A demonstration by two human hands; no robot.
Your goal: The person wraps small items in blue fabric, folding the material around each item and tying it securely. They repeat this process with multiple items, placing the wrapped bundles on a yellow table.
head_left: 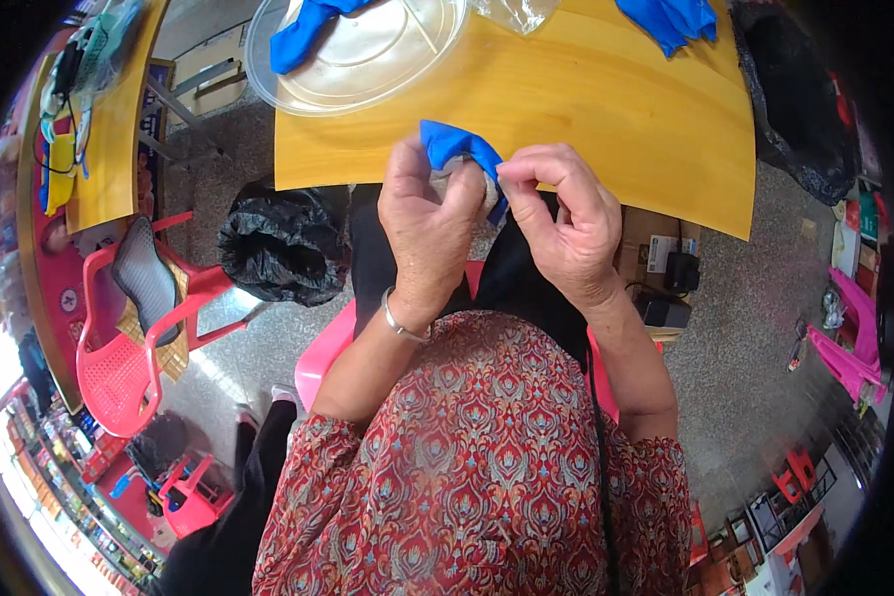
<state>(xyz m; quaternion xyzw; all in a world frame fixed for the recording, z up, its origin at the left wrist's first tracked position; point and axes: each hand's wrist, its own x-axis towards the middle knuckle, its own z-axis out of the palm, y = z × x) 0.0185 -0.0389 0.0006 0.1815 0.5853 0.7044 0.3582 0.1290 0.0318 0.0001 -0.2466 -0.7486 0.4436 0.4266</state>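
Observation:
My left hand (422, 204) is closed round a small curved piece of blue cloth (457, 142) with a greyish-white inner side. It is held up just off the near edge of the yellow table (586, 99). Thumb and forefinger of my right hand (571, 228) are pinched together at the cloth's right edge. Whatever lies between those fingertips is too small to make out. Beyond my hands, a clear round plastic lid or tray (407, 74) bears another blue cloth piece (303, 40). More blue cloth (675, 22) lies at the table's far right.
A clear plastic bag (517, 12) lies by the tray. Black bag-lined bins or bags stand left (283, 243) and right (795, 109) of the table. At left are a pink chair (119, 372) and a second yellow table (119, 129). Beside me at lower left, another person's dark-trousered leg (263, 437) shows.

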